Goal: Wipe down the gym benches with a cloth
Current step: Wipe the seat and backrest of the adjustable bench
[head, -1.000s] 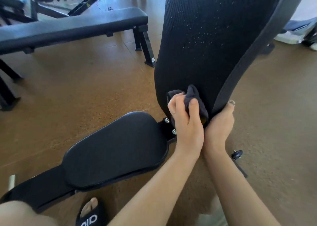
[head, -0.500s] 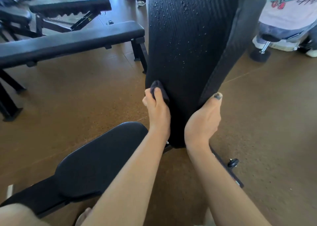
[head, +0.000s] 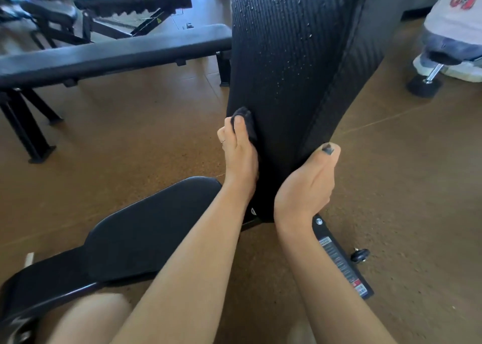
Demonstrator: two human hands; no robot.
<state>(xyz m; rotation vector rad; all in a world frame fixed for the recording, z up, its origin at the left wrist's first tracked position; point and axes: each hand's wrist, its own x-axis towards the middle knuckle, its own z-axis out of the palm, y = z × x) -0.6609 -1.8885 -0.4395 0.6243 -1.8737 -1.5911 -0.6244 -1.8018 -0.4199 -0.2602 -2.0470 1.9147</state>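
The upright black backrest pad (head: 292, 64) of an adjustable gym bench rises in front of me, ribbed and dotted with water droplets. My left hand (head: 238, 158) presses a dark cloth (head: 245, 121) against the pad's lower left edge. My right hand (head: 307, 181) grips the pad's lower right edge, thumb up on the side seam. The bench's black seat pad (head: 146, 228) lies below and to the left.
A flat black bench (head: 109, 54) stands to the left, with another adjustable bench (head: 130, 4) behind it. A person sits on a stool (head: 427, 80) at the upper right. The bench's base bar with labels (head: 341, 262) runs along the brown floor. My knee shows at the bottom left.
My left hand has carried the cloth from the pad's bottom middle up and over to its left edge. My right hand has stayed on the right edge. My view has tilted upward.
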